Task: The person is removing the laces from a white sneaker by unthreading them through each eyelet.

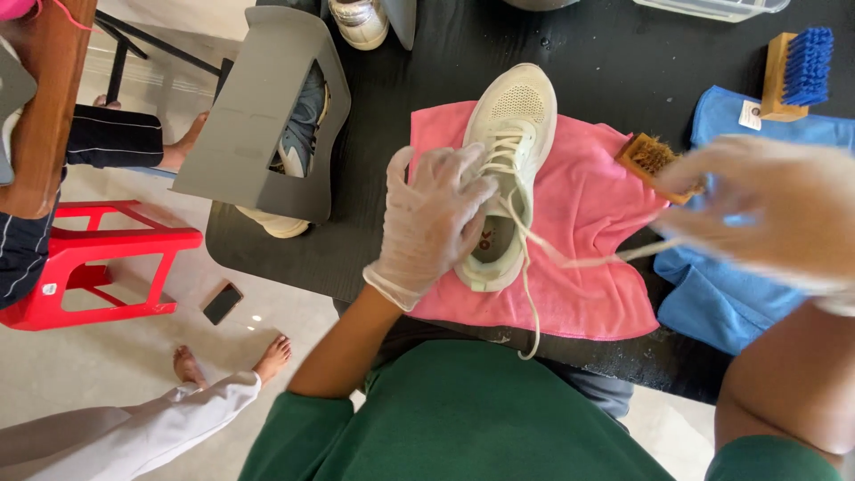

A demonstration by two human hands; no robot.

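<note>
Right at the fingertips, the gloved left hand (432, 218) lies spread and flat over the near side of a white sneaker (508, 169), fingers extended across its laces and collar, pressing rather than gripping. The gloved right hand (766, 209) is blurred, so its fingers are hard to read; it seems pinched on a white lace (583, 260) that runs taut from the shoe's eyelets out to the right, though I cannot tell for sure. Another loose length of lace trails down toward the person's green shirt. The sneaker lies on a pink cloth (588, 294) on the black table (374, 178), its long axis running away from the person, toe farthest, heel nearest; the left hand is clearly the nearer one. Beyond the right hand sit a small wooden brush (646, 158), a blue cloth (712, 303) and a blue-bristled brush (795, 73).
</note>
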